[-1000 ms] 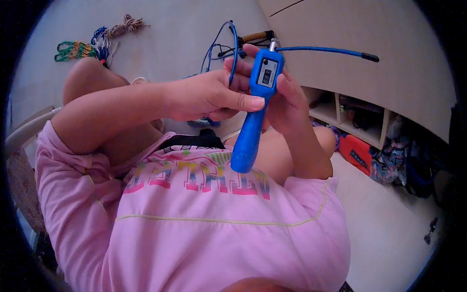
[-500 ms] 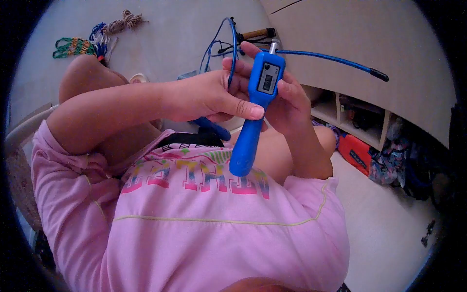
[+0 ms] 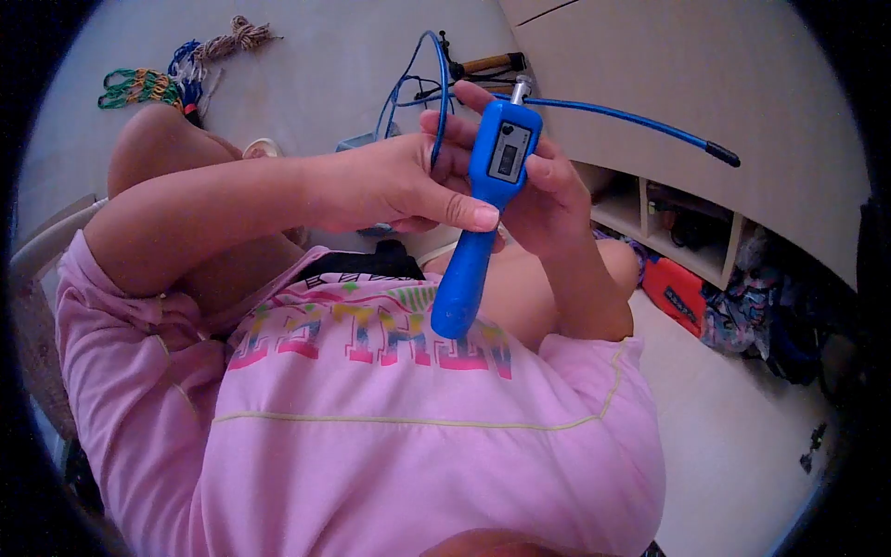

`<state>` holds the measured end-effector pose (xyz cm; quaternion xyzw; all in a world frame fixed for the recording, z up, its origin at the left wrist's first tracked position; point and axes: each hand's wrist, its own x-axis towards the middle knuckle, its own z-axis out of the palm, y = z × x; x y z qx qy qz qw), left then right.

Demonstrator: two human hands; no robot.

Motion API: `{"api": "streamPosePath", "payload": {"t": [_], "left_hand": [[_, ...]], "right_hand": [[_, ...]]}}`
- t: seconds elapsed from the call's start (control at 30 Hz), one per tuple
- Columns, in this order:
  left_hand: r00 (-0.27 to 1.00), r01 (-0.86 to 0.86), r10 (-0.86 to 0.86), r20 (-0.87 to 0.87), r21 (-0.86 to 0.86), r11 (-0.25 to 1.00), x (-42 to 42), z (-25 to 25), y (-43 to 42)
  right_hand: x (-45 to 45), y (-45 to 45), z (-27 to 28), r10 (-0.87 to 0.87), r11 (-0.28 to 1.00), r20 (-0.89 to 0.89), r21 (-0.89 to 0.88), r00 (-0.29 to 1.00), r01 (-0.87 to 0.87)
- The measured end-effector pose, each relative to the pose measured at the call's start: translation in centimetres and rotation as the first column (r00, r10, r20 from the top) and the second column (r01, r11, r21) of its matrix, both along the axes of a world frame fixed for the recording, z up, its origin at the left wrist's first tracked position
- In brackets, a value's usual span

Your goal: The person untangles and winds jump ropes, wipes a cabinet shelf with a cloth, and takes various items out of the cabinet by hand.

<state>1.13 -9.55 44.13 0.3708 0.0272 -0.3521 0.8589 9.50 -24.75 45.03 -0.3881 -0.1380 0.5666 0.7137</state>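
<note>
A blue jump rope handle (image 3: 460, 278) with a small counter window (image 3: 508, 160) is held upright in front of my chest. My right hand (image 3: 549, 209) is wrapped behind its upper part, thumb along the side of the counter. My left hand (image 3: 399, 186) is closed, its thumb pressed on the handle below the counter. A loop of blue cable (image 3: 438, 70) runs down into my left hand. From the metal fitting (image 3: 521, 90) at the handle's top, a blue cable end (image 3: 631, 116) with a black tip (image 3: 722, 154) sticks out rightward. My left palm is hidden.
Bundled cord (image 3: 237, 39) and green-yellow netting (image 3: 139, 88) lie on the floor at upper left. A wooden-handled item (image 3: 490, 65) lies beyond my hands. At right stand a cabinet (image 3: 687, 56) with open cubbies (image 3: 691, 227) and a red bag (image 3: 673, 294).
The jump rope handle and both hands have shifted slightly left. The dark blue handle seen below my left hand before is now out of sight.
</note>
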Motion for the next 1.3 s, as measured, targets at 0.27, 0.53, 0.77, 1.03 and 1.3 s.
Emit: {"api": "streamPosePath", "payload": {"t": [0.27,0.53,0.77,1.03,1.3], "left_hand": [[1.000,-0.010,0.010,-0.006,0.022,1.000,0.1,0.4,0.1],[1.000,-0.022,0.021,0.011,0.122,0.992,0.3,-0.7,0.0],[0.999,0.043,-0.037,-0.039,0.170,0.984,0.5,-0.7,0.0],[1.000,0.013,-0.012,-0.005,0.101,0.995,0.6,-1.5,0.1],[0.999,0.050,-0.050,-0.016,0.018,0.999,0.6,-1.3,-0.1]], "right_hand": [[0.1,0.1,0.0,0.003,1.000,0.001,-0.005,1.000,-0.003],[0.1,0.2,-0.2,-0.167,0.944,0.138,-0.264,0.976,0.199],[0.2,0.0,-0.8,-0.178,0.908,0.148,-0.357,0.973,0.220],[0.2,0.0,-0.3,-0.179,0.917,0.193,-0.322,0.965,0.235],[0.0,0.2,0.5,-0.176,0.897,0.214,-0.366,0.961,0.246]]}}
